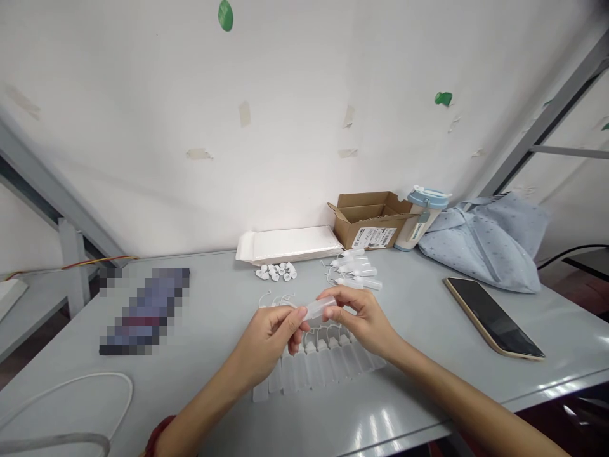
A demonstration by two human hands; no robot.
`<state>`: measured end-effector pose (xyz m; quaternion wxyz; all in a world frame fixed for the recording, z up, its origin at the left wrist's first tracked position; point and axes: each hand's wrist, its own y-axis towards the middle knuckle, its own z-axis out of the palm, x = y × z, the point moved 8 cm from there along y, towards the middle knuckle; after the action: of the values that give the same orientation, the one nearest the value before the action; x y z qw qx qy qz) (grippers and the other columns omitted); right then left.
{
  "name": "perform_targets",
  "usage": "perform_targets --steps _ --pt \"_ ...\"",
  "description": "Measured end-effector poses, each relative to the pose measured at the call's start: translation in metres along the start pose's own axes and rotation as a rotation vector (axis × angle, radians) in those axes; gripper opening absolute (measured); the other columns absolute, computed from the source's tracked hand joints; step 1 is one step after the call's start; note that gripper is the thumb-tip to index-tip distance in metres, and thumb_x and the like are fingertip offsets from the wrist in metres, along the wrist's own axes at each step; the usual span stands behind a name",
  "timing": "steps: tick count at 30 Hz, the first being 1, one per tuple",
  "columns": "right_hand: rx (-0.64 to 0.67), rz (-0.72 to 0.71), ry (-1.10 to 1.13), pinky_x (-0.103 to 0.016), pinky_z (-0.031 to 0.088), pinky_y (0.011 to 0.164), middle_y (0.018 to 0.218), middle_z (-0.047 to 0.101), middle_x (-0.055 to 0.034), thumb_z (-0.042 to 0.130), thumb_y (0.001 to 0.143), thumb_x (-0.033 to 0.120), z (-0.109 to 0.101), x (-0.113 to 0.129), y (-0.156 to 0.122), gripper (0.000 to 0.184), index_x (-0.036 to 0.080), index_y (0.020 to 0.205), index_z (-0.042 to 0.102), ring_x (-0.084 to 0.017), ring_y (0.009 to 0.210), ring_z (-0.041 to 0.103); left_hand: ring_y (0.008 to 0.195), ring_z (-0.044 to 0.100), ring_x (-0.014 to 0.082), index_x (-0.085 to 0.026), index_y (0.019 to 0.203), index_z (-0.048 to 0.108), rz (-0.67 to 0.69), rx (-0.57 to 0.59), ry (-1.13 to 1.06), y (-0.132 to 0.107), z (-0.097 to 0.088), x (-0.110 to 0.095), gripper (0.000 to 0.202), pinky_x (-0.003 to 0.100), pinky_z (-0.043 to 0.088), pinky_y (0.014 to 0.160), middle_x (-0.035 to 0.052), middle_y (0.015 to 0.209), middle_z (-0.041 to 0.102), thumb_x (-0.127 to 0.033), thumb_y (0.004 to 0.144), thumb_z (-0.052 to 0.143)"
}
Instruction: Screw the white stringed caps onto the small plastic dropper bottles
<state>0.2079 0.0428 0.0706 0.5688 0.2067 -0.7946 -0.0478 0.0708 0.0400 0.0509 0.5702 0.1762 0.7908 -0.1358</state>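
My left hand (280, 324) pinches one end of a small translucent plastic tube (320, 308) above the table. The fingers of my right hand (356, 314) close around the tube's other end. Below my hands lies a row of similar translucent tubes (328, 368), side by side, with white caps and thin loops at their far ends. My hands hide part of that row. Beyond them, a pile of loose white caps (276, 271) sits at left, and several more tubes with thin strings (356, 270) lie at right.
A white flat packet (290, 244) lies against the wall beside an open cardboard box (371, 222). To the right stand a blue-lidded cup (421, 216) and a pale blue bag (480, 247). A phone (495, 317) lies at right, a blurred-out item (147, 311) at left, a white cable (128, 393) near front left.
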Motion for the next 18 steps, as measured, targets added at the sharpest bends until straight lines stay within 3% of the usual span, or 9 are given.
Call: perform_targets --steps 3,9,18 --pt "0.006 0.019 0.02 -0.026 0.04 0.058 0.063 0.061 -0.0015 0.057 0.083 0.041 0.0 -0.001 0.0 0.026 0.017 0.083 0.066 -0.014 0.06 0.053 0.056 0.053 0.0132 -0.018 0.058 0.051 0.138 -0.064 0.187 -0.002 -0.002 -0.008 0.042 0.023 0.041 0.054 -0.0007 0.056 0.053 -0.039 0.092 0.039" --pt "0.032 0.102 0.151 -0.023 0.036 0.049 0.053 0.052 0.002 0.058 0.08 0.049 0.004 -0.008 0.0 0.034 0.015 0.078 0.064 -0.011 0.05 0.048 0.056 0.043 0.0126 -0.019 0.068 0.047 0.592 -0.208 0.623 -0.016 0.002 -0.03 0.026 0.025 0.034 0.053 0.0001 0.063 0.051 -0.02 0.093 0.039" --pt "0.06 0.19 0.204 -0.023 0.034 0.048 0.05 0.051 0.003 0.058 0.08 0.048 0.007 -0.022 -0.001 0.034 0.015 0.075 0.063 -0.01 0.047 0.046 0.07 0.053 0.0165 -0.016 0.084 0.053 0.765 -0.235 0.766 -0.024 0.006 -0.04 0.013 0.028 0.043 0.06 0.0054 0.076 0.059 -0.013 0.092 0.043"
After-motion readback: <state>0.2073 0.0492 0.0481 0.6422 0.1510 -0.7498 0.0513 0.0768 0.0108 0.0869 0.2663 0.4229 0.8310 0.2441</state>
